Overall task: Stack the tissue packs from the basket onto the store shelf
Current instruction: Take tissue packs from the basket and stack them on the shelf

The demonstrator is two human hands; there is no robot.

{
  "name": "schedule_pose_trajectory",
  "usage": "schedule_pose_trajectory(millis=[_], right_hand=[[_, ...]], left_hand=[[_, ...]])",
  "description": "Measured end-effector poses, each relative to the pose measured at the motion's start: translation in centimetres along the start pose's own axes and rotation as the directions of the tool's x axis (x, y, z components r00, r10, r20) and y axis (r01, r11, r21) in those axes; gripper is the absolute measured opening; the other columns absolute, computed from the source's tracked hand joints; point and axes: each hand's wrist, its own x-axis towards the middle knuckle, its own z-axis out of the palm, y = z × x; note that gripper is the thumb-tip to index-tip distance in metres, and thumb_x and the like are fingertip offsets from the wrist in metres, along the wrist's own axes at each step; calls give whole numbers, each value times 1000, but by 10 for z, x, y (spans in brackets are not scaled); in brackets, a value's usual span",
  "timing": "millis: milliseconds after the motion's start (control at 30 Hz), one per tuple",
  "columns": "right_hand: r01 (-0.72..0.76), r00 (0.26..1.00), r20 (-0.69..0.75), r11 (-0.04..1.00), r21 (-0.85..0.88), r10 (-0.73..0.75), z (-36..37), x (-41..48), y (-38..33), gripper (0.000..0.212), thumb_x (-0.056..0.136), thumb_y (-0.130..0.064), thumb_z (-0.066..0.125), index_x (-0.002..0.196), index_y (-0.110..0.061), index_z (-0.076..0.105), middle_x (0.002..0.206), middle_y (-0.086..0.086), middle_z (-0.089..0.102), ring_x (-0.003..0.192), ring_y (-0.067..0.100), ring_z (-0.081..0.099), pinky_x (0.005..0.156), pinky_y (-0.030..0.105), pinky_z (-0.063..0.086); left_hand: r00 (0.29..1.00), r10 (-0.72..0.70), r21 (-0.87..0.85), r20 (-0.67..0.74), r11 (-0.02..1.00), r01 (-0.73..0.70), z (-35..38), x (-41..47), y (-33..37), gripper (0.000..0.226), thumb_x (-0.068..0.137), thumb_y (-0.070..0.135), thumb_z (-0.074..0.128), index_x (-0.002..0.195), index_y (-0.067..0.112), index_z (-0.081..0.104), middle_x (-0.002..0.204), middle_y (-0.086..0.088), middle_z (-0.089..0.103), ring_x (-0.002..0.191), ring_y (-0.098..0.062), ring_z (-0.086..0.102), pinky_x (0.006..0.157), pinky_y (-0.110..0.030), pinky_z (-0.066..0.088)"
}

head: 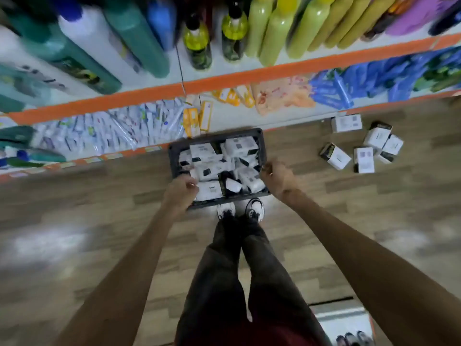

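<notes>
Head view, looking straight down past two legs in dark trousers and white shoes (254, 211) on a wood-plank floor (99, 208). Dark plastic basket (261, 138) directly ahead of the feet, near the foot of the store shelf (224, 79), heaped with white tissue packs (202, 152) lying at all angles. Left hand (179, 188) curled closed over the basket's near-left rim; right hand (277, 176) closed over its right rim, both gripping the basket. Whether the basket rests on the floor or hangs lifted: cannot tell. More loose packs (335, 156) scattered on the floor well to the right of the basket. Orange-edged shelf boards across the far side: tall bottles (274, 33) on the upper level, white wrapped packets (99, 131) at far left and blue packets (349, 83) at far right on the lower. Edges of the picture blurred.
</notes>
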Motion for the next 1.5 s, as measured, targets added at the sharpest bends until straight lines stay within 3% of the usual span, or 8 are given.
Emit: schedule_pose_trajectory(millis=[200, 233, 267, 567, 767, 867, 1167, 1500], right_hand=[[-118, 978, 162, 990, -73, 129, 123, 109, 98, 46, 91, -21, 61, 131, -4, 47, 124, 14, 57, 115, 32, 54, 89, 36, 44], [-115, 977, 169, 989, -98, 130, 142, 130, 113, 46, 91, -21, 61, 131, -4, 46, 127, 15, 55, 117, 33, 52, 91, 37, 44], [-105, 977, 173, 986, -129, 127, 160, 153, 128, 46, 90, -20, 60, 131, -3, 46, 129, 17, 54, 119, 34, 51, 92, 38, 44], [-63, 984, 142, 951, -303, 110, 268, 294, 203, 68, 85, -29, 66, 138, -4, 32, 138, 22, 39, 128, 40, 36, 103, 45, 34], [-67, 997, -65, 829, -555, 37, 307, 301, 212, 82, 76, -34, 76, 133, 3, 30, 133, 30, 40, 122, 45, 42, 103, 51, 34], [-109, 993, -85, 860, -498, 77, 305, 293, 203, 93, 64, -41, 83, 132, -4, 31, 126, 27, 44, 116, 43, 44, 97, 50, 36], [-149, 986, 45, 977, -154, 157, 251, 251, 175, 100, 62, -35, 81, 137, -13, 19, 130, 19, 34, 124, 40, 33, 96, 59, 39], [-69, 997, -26, 996, -61, 67, 35, 101, 53, 81, 70, -34, 75, 131, -13, 25, 131, 14, 36, 124, 38, 35, 101, 49, 37]], left_hand=[[978, -204, 73, 34, 977, 201, 104, 123, -93, 26, 82, 1, 61, 79, 14, 39, 84, 1, 40, 61, -6, 28, 57, -37, 36], [972, -233, 114, 33, 967, 228, 120, 147, -110, 31, 82, 3, 62, 91, -24, 50, 98, -42, 47, 94, -11, 43, 55, -42, 37], [968, -250, 119, 28, 962, 245, 132, 171, -123, 16, 82, 6, 63, 72, -6, 61, 66, -35, 38, 52, -8, 36, 55, -43, 39], [909, -413, 120, -51, 901, 416, 225, 304, -203, 85, 64, 32, 62, 129, -17, 36, 129, -43, 38, 115, -60, 43, 86, -66, 46], [909, -386, -104, -155, 922, 374, 249, 289, -202, 72, 74, 37, 67, 128, 11, 27, 129, -13, 27, 123, -38, 32, 96, -53, 38], [890, -447, -215, -89, 881, 421, 246, 288, -202, 100, 47, 55, 69, 129, 11, 34, 128, -16, 40, 114, -37, 48, 83, -52, 47], [919, -357, -200, -170, 925, 322, 218, 265, -169, 61, 61, 45, 74, 89, -7, 61, 74, -15, 67, 63, -27, 61, 48, -28, 39], [979, -192, -270, -74, 948, 166, 57, 143, -34, 65, 36, 62, 82, 80, 17, 66, 83, -16, 73, 78, -31, 72, 71, -48, 59]])
